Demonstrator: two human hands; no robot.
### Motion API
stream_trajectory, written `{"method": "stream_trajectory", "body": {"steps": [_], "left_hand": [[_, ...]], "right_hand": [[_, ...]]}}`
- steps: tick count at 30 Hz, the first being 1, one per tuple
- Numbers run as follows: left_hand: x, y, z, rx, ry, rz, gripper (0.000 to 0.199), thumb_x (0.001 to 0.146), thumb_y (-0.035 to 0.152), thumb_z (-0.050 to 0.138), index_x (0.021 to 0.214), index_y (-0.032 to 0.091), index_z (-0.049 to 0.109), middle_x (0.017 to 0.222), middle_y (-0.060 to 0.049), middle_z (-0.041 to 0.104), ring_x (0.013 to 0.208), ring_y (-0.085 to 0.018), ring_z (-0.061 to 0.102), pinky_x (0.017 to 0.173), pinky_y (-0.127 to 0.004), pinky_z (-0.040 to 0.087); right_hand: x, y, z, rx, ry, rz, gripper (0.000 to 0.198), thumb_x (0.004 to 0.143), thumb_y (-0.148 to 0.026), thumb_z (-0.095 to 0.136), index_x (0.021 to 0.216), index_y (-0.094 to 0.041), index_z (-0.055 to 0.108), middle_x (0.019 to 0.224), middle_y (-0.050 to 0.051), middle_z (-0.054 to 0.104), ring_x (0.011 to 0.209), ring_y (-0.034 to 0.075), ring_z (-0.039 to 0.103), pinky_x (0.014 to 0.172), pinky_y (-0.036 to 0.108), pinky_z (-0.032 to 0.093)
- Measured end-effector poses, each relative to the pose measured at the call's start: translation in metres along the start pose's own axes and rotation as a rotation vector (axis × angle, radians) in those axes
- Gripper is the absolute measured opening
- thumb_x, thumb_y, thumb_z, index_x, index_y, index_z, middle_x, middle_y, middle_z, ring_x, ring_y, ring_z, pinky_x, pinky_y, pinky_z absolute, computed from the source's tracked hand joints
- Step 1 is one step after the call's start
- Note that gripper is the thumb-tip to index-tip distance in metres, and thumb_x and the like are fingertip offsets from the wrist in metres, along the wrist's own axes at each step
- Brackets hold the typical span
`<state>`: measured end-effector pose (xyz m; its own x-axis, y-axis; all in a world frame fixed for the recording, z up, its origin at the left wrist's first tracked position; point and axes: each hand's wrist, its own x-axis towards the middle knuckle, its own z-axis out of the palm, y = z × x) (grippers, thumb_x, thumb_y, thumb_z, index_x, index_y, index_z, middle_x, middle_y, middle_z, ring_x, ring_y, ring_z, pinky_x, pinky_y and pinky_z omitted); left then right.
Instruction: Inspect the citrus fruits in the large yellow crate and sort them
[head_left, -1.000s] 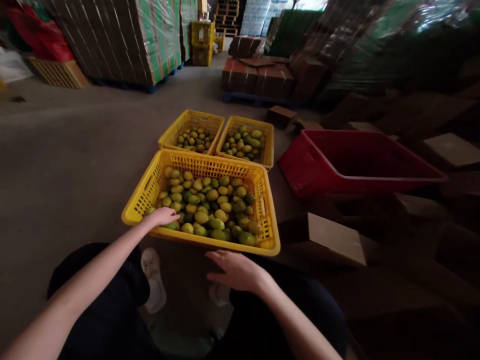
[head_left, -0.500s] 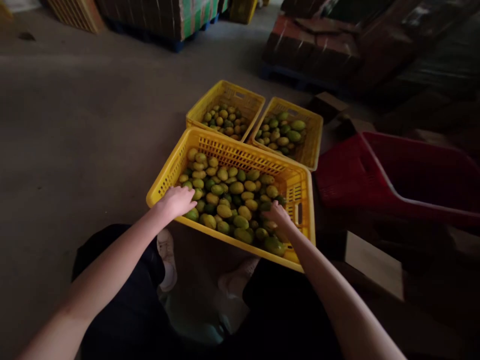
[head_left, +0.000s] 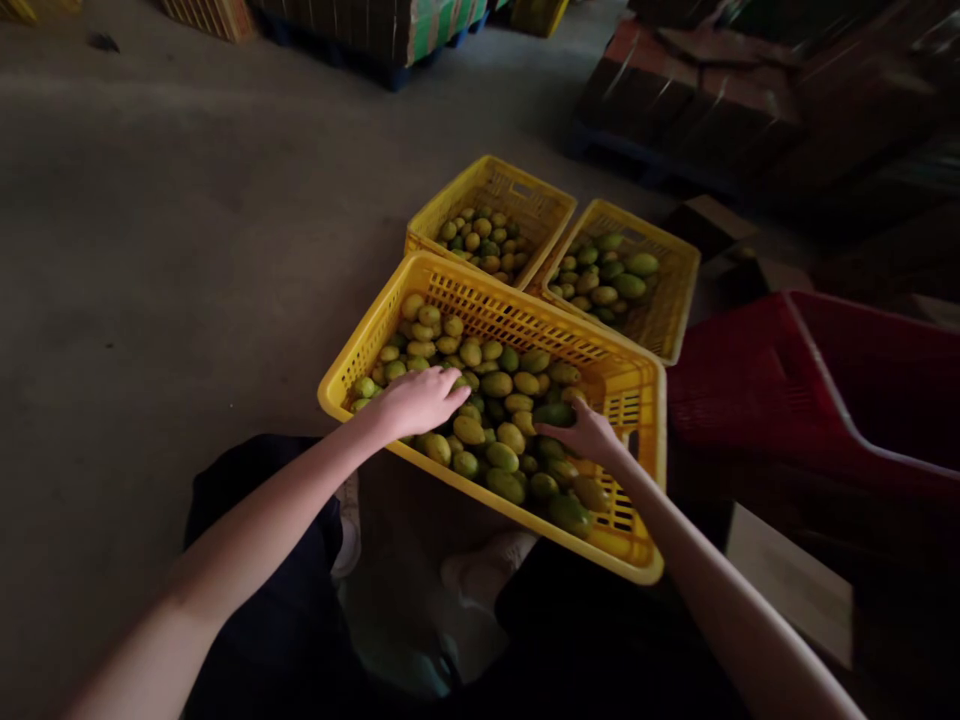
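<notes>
Floor [head_left: 187, 260] spreads past the basket's left rim [head_left: 365, 327]; its long axis slants down-right. Right hand [head_left: 564, 416] clasps green fruit [head_left: 553, 414]; left hand [head_left: 424, 400], grip unclear.

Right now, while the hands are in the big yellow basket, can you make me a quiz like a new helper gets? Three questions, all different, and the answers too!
1. How many yellow crates full of space and fruit stand just beyond the big yellow basket?
2. True or false: the red tub is to the right of that basket.
3. Pick one. The right hand is at:
A. a shoe
B. a dark green fruit
C. a cardboard box

Key: 1. Two. 2. True. 3. B.
</notes>
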<state>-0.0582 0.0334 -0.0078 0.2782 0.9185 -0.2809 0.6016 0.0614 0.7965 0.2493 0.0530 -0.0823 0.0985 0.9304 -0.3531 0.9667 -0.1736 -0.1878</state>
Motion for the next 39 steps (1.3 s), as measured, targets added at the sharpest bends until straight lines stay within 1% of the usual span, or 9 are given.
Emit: {"method": "stream_trajectory", "body": {"steps": [2, 7, 10, 14, 18, 22, 26, 33, 39], "left_hand": [[0.006, 0.007, 0.008, -0.459, -0.001, -0.121, 0.024, 0.087, 0.04, 0.055, 0.094, 0.02, 0.067, 0.103, -0.012, 0.07, 0.103, -0.032, 0.064, 0.091, -0.04, 0.047], [0.0, 0.032, 0.022, -1.422, -0.37, -0.541, 0.044, 0.096, 0.043, 0.028, 0.092, 0.015, 0.063, 0.076, -0.009, 0.068, 0.065, -0.02, 0.067, 0.06, -0.032, 0.057], [-0.005, 0.035, 0.015, -1.599, -0.208, -0.655, 0.042, 0.096, 0.041, 0.032, 0.094, 0.013, 0.063, 0.062, -0.006, 0.063, 0.051, -0.015, 0.061, 0.043, -0.021, 0.05], [-0.001, 0.026, -0.012, -1.679, 0.045, -0.655, 0.043, 0.094, 0.045, 0.039, 0.097, 0.011, 0.065, 0.062, -0.008, 0.063, 0.048, -0.014, 0.059, 0.036, -0.018, 0.045], [0.005, 0.018, -0.046, -1.709, 0.274, -0.515, 0.042, 0.092, 0.044, 0.04, 0.098, 0.012, 0.067, 0.066, -0.01, 0.066, 0.052, -0.014, 0.061, 0.04, -0.017, 0.046], [0.006, 0.017, -0.069, -1.749, 0.36, -0.398, 0.039, 0.088, 0.044, 0.046, 0.098, 0.014, 0.069, 0.069, -0.009, 0.067, 0.057, -0.015, 0.063, 0.045, -0.018, 0.048], [0.003, 0.018, -0.076, -1.749, 0.336, -0.38, 0.039, 0.087, 0.042, 0.048, 0.1, 0.012, 0.069, 0.071, -0.011, 0.068, 0.06, -0.016, 0.064, 0.049, -0.02, 0.049], [0.009, 0.009, -0.077, -1.658, 0.294, -0.355, 0.045, 0.089, 0.045, 0.043, 0.111, 0.013, 0.065, 0.079, -0.01, 0.069, 0.067, -0.017, 0.065, 0.056, -0.024, 0.052], [0.01, 0.009, -0.077, -1.682, 0.281, -0.361, 0.047, 0.092, 0.044, 0.04, 0.116, 0.011, 0.063, 0.088, -0.013, 0.07, 0.073, -0.018, 0.066, 0.06, -0.025, 0.053]], "right_hand": [[-0.021, -0.028, -0.035, 0.127, 0.014, -0.26, 0.065, 0.065, -0.052, 0.076, 0.118, -0.02, 0.055, 0.091, 0.008, 0.072, 0.081, 0.028, 0.069, 0.069, 0.035, 0.054], [-0.073, -0.103, -0.096, 0.268, 0.113, -0.704, 0.085, 0.067, -0.052, 0.076, 0.138, -0.022, 0.041, 0.111, 0.01, 0.068, 0.096, 0.029, 0.067, 0.083, 0.04, 0.054], [-0.072, -0.116, -0.101, 0.323, 0.206, -0.778, 0.078, 0.074, -0.049, 0.071, 0.14, -0.022, 0.04, 0.118, 0.012, 0.065, 0.108, 0.029, 0.064, 0.093, 0.043, 0.051], [-0.033, -0.096, -0.065, 0.385, 0.204, -0.624, 0.044, 0.083, -0.044, 0.063, 0.121, -0.022, 0.057, 0.108, 0.008, 0.069, 0.096, 0.025, 0.066, 0.085, 0.039, 0.053], [0.006, -0.086, 0.011, 0.196, -0.101, -0.28, 0.017, 0.085, -0.027, 0.059, 0.1, -0.021, 0.065, 0.099, 0.008, 0.071, 0.095, 0.025, 0.066, 0.086, 0.037, 0.05], [0.024, -0.107, 0.087, 0.135, -0.18, -0.158, 0.011, 0.084, -0.027, 0.063, 0.087, -0.016, 0.065, 0.097, 0.014, 0.068, 0.109, 0.033, 0.057, 0.092, 0.044, 0.043], [0.038, -0.134, 0.135, 0.144, -0.122, 0.0, 0.024, 0.084, -0.039, 0.064, 0.08, -0.016, 0.061, 0.107, 0.021, 0.061, 0.123, 0.043, 0.038, 0.096, 0.06, 0.032], [0.056, -0.143, 0.168, 0.304, 0.029, 0.041, 0.041, 0.076, -0.06, 0.065, 0.066, -0.025, 0.045, 0.096, 0.014, 0.06, 0.112, 0.036, 0.041, 0.092, 0.068, 0.033], [0.066, -0.129, 0.146, 0.556, -0.011, -0.336, 0.052, 0.075, -0.067, 0.063, 0.058, -0.029, 0.032, 0.056, -0.001, 0.045, 0.073, 0.021, 0.052, 0.071, 0.042, 0.049]]}}
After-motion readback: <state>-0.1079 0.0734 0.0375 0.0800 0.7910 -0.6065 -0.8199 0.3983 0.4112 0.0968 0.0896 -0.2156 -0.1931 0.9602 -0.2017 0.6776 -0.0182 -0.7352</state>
